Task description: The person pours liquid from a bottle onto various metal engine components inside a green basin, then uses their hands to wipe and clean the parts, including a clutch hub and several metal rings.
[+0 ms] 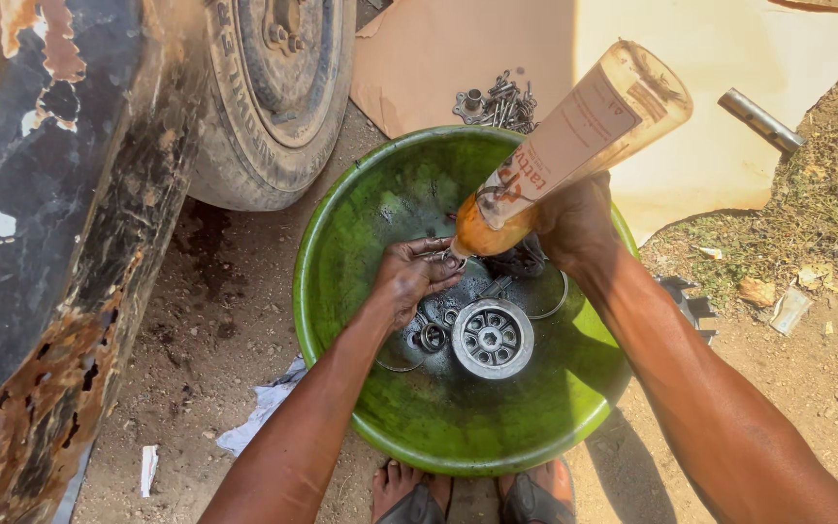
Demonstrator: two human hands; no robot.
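right hand grips tilted bottle, neck down | left hand pinches small ring under it | green basin holds hub

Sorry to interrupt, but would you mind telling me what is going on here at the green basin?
A person crouches over a round green plastic basin set on dirt beside a vehicle tyre. The right hand tips a clear plastic bottle of orange liquid neck-down into the basin. The left hand holds a small metal part right at the bottle's mouth. A round slotted metal hub, rings and other dark parts lie in the basin. A pile of bolts sits on cardboard behind.
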